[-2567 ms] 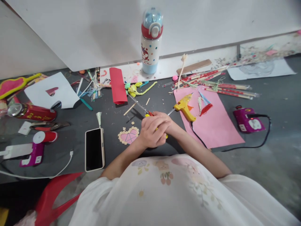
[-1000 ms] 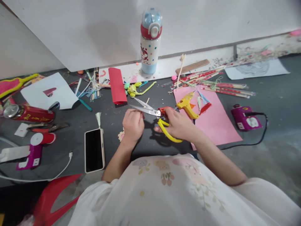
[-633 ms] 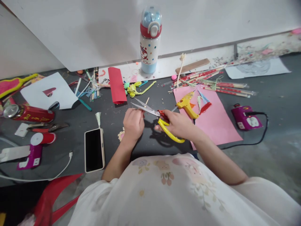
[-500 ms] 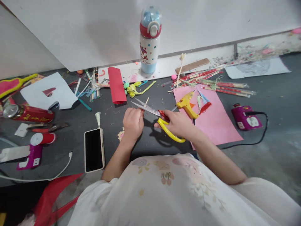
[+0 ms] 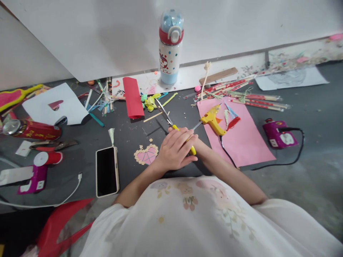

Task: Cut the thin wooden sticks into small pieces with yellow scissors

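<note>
My left hand (image 5: 175, 149) lies across my right hand, its fingers stretched out and fairly flat. Beneath it, my right hand (image 5: 197, 142) is mostly covered, around the yellow handles of a pair of scissors (image 5: 164, 111). The scissors' blades are together and point away from me, over the dark table. Near the blades, a thin wooden stick (image 5: 152, 117) rests on the tabletop. Left of my hands is a pink heart (image 5: 147, 155) edged with small tan pieces and crossed by dark lines. A few loose tan pieces (image 5: 150, 140) lie by its top.
A yellow glue gun (image 5: 213, 119) rests on pink paper (image 5: 249, 142), its cord trailing to the right. Behind stand a bottle (image 5: 170, 53) and folded red paper (image 5: 133, 98). A phone (image 5: 107, 171), red can (image 5: 32, 129) and thread spool (image 5: 48, 158) are at left.
The scissors' blades have closed and swung to point away from me. My left hand has moved right onto my right hand, uncovering the heart. The stick now lies on the table.
</note>
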`<state>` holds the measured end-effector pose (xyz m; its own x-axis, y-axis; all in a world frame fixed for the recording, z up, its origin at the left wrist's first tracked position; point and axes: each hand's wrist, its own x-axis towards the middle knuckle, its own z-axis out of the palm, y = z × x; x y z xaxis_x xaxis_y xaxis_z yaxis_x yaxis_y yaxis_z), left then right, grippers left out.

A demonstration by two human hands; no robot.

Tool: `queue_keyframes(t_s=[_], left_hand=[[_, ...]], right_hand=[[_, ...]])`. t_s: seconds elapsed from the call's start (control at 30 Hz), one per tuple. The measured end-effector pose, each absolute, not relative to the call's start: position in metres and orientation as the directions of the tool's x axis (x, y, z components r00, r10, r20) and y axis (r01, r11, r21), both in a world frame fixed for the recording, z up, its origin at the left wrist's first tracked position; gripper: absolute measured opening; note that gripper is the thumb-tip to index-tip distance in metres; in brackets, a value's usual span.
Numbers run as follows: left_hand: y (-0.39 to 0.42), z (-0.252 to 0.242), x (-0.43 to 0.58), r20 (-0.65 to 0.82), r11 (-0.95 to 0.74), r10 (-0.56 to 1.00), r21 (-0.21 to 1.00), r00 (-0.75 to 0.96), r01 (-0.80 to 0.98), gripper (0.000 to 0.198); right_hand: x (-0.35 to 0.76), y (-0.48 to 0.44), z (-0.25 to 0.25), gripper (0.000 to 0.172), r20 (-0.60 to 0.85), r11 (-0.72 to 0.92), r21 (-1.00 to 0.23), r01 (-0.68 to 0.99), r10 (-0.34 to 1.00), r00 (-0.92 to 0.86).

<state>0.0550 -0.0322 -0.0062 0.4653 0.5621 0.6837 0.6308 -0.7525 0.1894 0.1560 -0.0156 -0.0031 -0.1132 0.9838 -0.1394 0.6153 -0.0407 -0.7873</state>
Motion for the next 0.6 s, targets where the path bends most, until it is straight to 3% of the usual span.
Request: queue_keyframes(t_s=[0.17, 0.27, 0.37, 0.6], left_hand=[[-0.028, -0.019, 0.064, 0.698, -0.715, 0.599, 0.247, 0.391, 0.654, 0.043], [-0.027, -0.023, 0.066, 0.725, -0.712, 0.587, 0.249, 0.362, 0.657, 0.040], [-0.026, -0.025, 0.068, 0.739, -0.706, 0.578, 0.241, 0.345, 0.666, 0.038], [-0.025, -0.031, 0.069, 0.738, -0.698, 0.592, 0.268, 0.324, 0.664, 0.038]], right_hand=[[0.127, -0.046, -0.022, 0.060, -0.098, -0.112, -0.825, 0.554, 0.994, 0.054], [0.104, -0.043, -0.029, 0.071, -0.170, -0.360, -0.852, 0.380, 0.877, 0.448], [0.086, -0.036, -0.035, 0.078, -0.211, -0.464, -0.843, 0.272, 0.751, 0.626], [0.070, -0.031, -0.043, 0.066, -0.126, -0.634, -0.612, 0.473, 0.668, 0.734]])
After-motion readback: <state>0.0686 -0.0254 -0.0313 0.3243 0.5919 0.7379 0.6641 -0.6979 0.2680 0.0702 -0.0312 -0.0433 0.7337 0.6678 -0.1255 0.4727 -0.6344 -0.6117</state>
